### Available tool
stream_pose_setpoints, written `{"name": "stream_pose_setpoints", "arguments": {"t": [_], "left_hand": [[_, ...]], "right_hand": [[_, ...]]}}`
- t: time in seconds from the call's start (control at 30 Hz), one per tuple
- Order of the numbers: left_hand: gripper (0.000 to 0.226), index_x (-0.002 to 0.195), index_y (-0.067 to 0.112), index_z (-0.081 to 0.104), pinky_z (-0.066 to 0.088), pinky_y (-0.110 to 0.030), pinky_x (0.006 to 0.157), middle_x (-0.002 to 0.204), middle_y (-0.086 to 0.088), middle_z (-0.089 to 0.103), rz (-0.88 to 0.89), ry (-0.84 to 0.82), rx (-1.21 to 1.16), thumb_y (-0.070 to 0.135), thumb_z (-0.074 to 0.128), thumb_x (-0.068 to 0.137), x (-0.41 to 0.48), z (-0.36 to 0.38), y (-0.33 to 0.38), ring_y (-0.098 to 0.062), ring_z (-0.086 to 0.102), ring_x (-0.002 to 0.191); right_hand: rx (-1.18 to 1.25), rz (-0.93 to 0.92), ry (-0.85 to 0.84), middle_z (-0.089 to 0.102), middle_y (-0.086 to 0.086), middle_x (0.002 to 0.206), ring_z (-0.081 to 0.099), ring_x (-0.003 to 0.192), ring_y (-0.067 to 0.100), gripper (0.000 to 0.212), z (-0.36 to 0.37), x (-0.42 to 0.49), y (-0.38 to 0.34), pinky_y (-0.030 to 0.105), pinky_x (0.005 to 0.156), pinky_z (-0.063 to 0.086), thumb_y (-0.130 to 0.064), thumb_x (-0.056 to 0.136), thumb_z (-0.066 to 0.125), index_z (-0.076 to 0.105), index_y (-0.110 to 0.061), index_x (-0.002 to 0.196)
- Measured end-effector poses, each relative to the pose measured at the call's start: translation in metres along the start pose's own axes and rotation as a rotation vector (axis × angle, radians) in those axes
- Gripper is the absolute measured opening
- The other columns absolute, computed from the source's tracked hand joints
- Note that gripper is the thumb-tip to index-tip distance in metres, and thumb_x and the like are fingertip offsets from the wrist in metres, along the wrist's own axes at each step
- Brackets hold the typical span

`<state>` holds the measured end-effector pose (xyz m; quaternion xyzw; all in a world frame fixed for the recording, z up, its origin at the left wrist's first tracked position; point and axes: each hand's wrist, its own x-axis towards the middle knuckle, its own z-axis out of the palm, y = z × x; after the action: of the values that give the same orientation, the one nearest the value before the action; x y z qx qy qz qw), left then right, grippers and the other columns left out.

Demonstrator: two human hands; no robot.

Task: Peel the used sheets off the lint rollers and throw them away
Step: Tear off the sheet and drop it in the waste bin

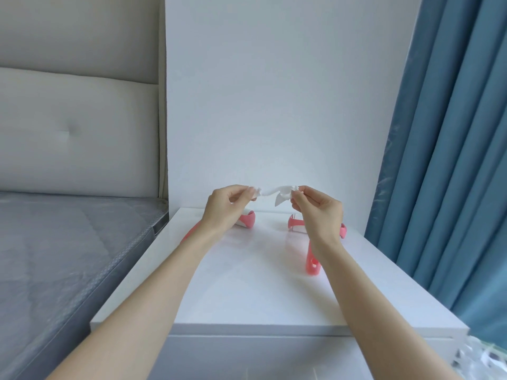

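A crumpled white used sheet is stretched between my two hands above the back of the white nightstand. My left hand pinches its left end and my right hand pinches its right end. Two pink lint rollers lie on the nightstand behind my hands. The left roller is mostly hidden by my left wrist. The right roller shows its head beside my right wrist, and its pink handle points toward me.
A bed with a grey mattress and padded beige headboard stands to the left. Blue curtains hang on the right. A clear plastic bag shows at the bottom right corner. A white wall is behind the nightstand.
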<state>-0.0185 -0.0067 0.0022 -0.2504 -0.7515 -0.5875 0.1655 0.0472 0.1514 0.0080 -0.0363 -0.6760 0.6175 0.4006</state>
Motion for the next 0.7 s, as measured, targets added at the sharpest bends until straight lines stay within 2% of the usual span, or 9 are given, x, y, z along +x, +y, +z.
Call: {"name": "stream_pose_setpoints", "arguments": {"t": [0.07, 0.1, 0.17, 0.2, 0.27, 0.33, 0.5, 0.6, 0.7], "left_hand": [[0.025, 0.099, 0.023, 0.073, 0.044, -0.025, 0.090, 0.098, -0.004, 0.075, -0.047, -0.025, 0.048, 0.035, 0.052, 0.096, -0.003, 0.004, 0.000, 0.001, 0.064, 0.075], [0.027, 0.100, 0.021, 0.073, 0.043, -0.023, 0.088, 0.099, -0.006, 0.073, -0.053, -0.048, 0.069, 0.035, 0.049, 0.097, -0.004, 0.006, 0.000, -0.004, 0.065, 0.079], [0.026, 0.094, 0.018, 0.066, 0.039, -0.021, 0.076, 0.098, -0.008, 0.065, -0.045, -0.096, 0.092, 0.030, 0.044, 0.100, -0.009, 0.013, 0.006, -0.015, 0.058, 0.088], [0.024, 0.097, 0.019, 0.062, 0.039, -0.022, 0.079, 0.103, -0.007, 0.061, -0.053, -0.120, 0.075, 0.030, 0.042, 0.101, -0.011, 0.017, 0.009, -0.016, 0.055, 0.095], [0.033, 0.125, 0.020, 0.058, 0.035, -0.025, 0.103, 0.131, 0.001, 0.055, -0.112, -0.166, 0.011, 0.031, 0.038, 0.102, -0.015, 0.023, 0.015, -0.014, 0.050, 0.122], [0.044, 0.145, 0.022, 0.040, 0.029, -0.027, 0.110, 0.150, 0.003, 0.043, -0.133, -0.208, 0.014, 0.033, 0.036, 0.103, -0.019, 0.026, 0.017, -0.014, 0.038, 0.139], [0.038, 0.138, 0.027, 0.049, 0.034, -0.023, 0.093, 0.138, 0.000, 0.055, -0.055, -0.200, -0.001, 0.028, 0.042, 0.100, -0.034, 0.049, 0.039, -0.010, 0.049, 0.119], [0.036, 0.134, 0.023, 0.052, 0.036, -0.022, 0.086, 0.124, 0.001, 0.060, -0.019, -0.186, 0.010, 0.022, 0.044, 0.099, -0.041, 0.072, 0.058, -0.014, 0.054, 0.111], [0.037, 0.134, 0.020, 0.052, 0.041, -0.022, 0.082, 0.114, 0.004, 0.059, 0.007, -0.222, 0.050, 0.019, 0.045, 0.097, -0.048, 0.099, 0.076, -0.014, 0.056, 0.102]], "right_hand": [[0.014, -0.004, 0.059, 0.066, 0.004, 0.072, 0.061, 0.072, 0.014, 0.025, -0.011, 0.001, -0.003, 0.025, 0.058, 0.059, -0.014, 0.084, 0.066, 0.070, -0.026, 0.063], [0.005, -0.006, 0.089, 0.066, 0.003, 0.071, 0.061, 0.072, 0.014, 0.026, -0.016, 0.001, -0.005, 0.023, 0.058, 0.059, -0.014, 0.083, 0.067, 0.070, -0.027, 0.061], [-0.037, -0.004, 0.131, 0.068, -0.002, 0.068, 0.061, 0.069, 0.012, 0.025, -0.024, 0.001, -0.008, 0.033, 0.074, 0.058, -0.017, 0.080, 0.067, 0.070, -0.029, 0.059], [-0.045, -0.004, 0.150, 0.068, -0.004, 0.067, 0.060, 0.068, 0.012, 0.026, -0.028, 0.001, -0.010, 0.035, 0.078, 0.057, -0.017, 0.080, 0.067, 0.070, -0.030, 0.058], [-0.022, -0.001, 0.204, 0.067, -0.006, 0.062, 0.063, 0.068, 0.012, 0.028, -0.038, 0.000, -0.018, 0.030, 0.077, 0.054, -0.016, 0.083, 0.067, 0.068, -0.031, 0.059], [-0.003, -0.007, 0.255, 0.066, -0.011, 0.059, 0.065, 0.068, 0.012, 0.029, -0.052, 0.002, -0.026, 0.026, 0.078, 0.054, -0.015, 0.082, 0.067, 0.068, -0.032, 0.059], [-0.197, 0.010, 0.290, 0.075, -0.003, 0.081, 0.071, 0.088, 0.013, 0.014, -0.090, 0.007, -0.032, 0.022, 0.071, 0.047, -0.022, 0.081, 0.067, 0.076, -0.023, 0.091], [-0.263, 0.024, 0.324, 0.076, 0.001, 0.087, 0.068, 0.089, 0.014, 0.013, -0.114, 0.005, -0.035, 0.015, 0.060, 0.041, -0.027, 0.081, 0.069, 0.073, -0.019, 0.090], [-0.310, 0.046, 0.337, 0.074, -0.002, 0.087, 0.065, 0.084, 0.013, 0.009, -0.142, 0.003, -0.036, 0.021, 0.064, 0.045, -0.025, 0.082, 0.069, 0.074, -0.020, 0.087]]}}
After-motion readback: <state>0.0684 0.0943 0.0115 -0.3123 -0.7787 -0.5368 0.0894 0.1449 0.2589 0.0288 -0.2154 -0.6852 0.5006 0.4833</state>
